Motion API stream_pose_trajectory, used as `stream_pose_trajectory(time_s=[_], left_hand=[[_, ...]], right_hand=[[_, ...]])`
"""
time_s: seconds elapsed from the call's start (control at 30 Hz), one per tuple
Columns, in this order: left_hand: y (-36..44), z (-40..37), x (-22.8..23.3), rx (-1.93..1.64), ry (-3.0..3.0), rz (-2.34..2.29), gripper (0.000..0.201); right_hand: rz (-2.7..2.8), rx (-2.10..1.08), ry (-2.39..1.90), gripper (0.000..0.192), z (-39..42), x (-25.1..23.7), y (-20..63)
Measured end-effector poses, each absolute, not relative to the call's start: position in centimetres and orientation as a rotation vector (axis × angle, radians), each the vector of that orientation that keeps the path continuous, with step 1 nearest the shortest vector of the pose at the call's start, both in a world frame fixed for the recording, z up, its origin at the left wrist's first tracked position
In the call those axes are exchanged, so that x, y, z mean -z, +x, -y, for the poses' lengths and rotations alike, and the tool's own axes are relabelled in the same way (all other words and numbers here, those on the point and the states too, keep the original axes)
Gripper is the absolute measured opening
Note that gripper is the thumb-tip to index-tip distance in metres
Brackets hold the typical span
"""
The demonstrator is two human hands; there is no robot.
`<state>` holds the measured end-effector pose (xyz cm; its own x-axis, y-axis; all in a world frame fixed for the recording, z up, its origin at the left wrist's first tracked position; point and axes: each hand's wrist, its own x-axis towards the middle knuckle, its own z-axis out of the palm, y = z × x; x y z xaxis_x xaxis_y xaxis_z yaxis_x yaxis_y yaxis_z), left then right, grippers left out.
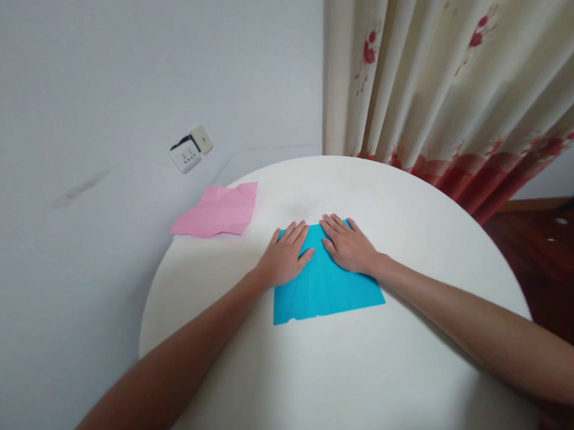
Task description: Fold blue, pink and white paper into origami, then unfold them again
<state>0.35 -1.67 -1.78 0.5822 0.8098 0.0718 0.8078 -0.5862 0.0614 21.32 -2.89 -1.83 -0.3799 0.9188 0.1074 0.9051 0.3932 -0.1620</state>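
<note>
both hands are lying flat on a blue paper (327, 290) that is sitting near the middle of a round white table (420, 375). the left hand (285, 257) is pressing on the far left part of the sheet, at about 10 o'clock from the paper's centre, with its fingers stretched out and slightly spread, gripping nothing, and the thumb is pointing toward 3 o'clock. the right hand (349, 244) is resting just beside it, at about 1 o'clock from the paper's centre, also with the fingers open and flat on the sheet, holding nothing. the two hands are almost touching each other over the far edge of the paper. a pink paper (217, 211), with many creases, is lying at 10 o'clock on the table, well apart from the hands, near the rim. a wall socket (190, 149) is sitting on the grey wall at 11 o'clock, and a cream curtain (453, 78) with red flowers is hanging at 1 o'clock behind the table.
</note>
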Motion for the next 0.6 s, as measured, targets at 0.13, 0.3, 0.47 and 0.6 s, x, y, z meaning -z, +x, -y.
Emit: stream_pose_trajectory(time_s=[0.13, 0.3, 0.47, 0.6], left_hand=[[0.4, 1.6, 1.9, -0.187, 2.756, -1.408, 0.062], [1.2, 2.2, 1.6, -0.292, 2.675, -1.572, 0.051], [2.1, 3.2, 1.5, -0.360, 2.775, -1.439, 0.048], [2.2, 3.3, 2.1, -0.306, 2.744, -1.320, 0.055]], right_hand=[[2.452, -0.093, -1.670, 0.058, 2.5, 1.9, 21.7], [2.442, -0.082, -1.662, 0.058, 2.6, 1.9, 21.5], [2.432, -0.078, -1.667, 0.058, 3.2, 2.0, 20.9], [2.445, -0.090, -1.653, 0.059, 3.9, 2.1, 20.2]])
